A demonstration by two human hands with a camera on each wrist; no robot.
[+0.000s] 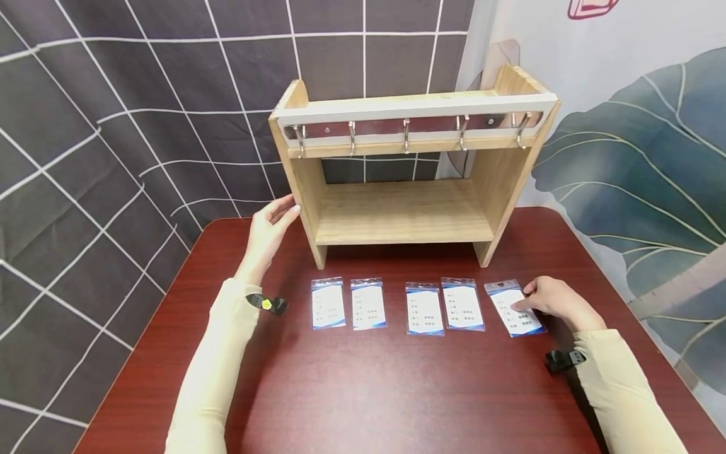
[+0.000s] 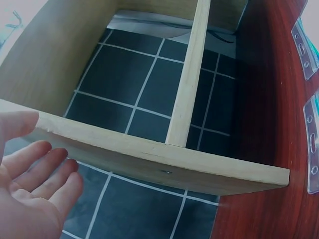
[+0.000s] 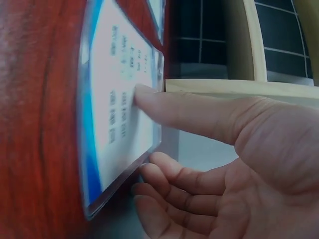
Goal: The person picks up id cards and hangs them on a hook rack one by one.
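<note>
My right hand (image 1: 556,302) pinches an ID badge in a clear holder (image 1: 515,320) at the right end of a row of badges. In the right wrist view the thumb lies on the badge's white printed face (image 3: 114,104), and the curled fingers are at its edge and underside. At the left side panel of a small wooden shelf (image 1: 405,211) is my left hand (image 1: 266,236). Its thumb touches or nearly touches the panel's front edge, with the other fingers loosely bent outside the panel (image 2: 149,152). Nothing is held there.
Two badges lie left, one here (image 1: 328,304) and one beside it (image 1: 368,305); two more, one (image 1: 425,310) and its neighbour (image 1: 462,305), lie nearer the middle. Several metal hooks (image 1: 406,135) line the shelf's upper front rail. The red-brown table (image 1: 397,391) meets a dark tiled-pattern backdrop (image 1: 227,94).
</note>
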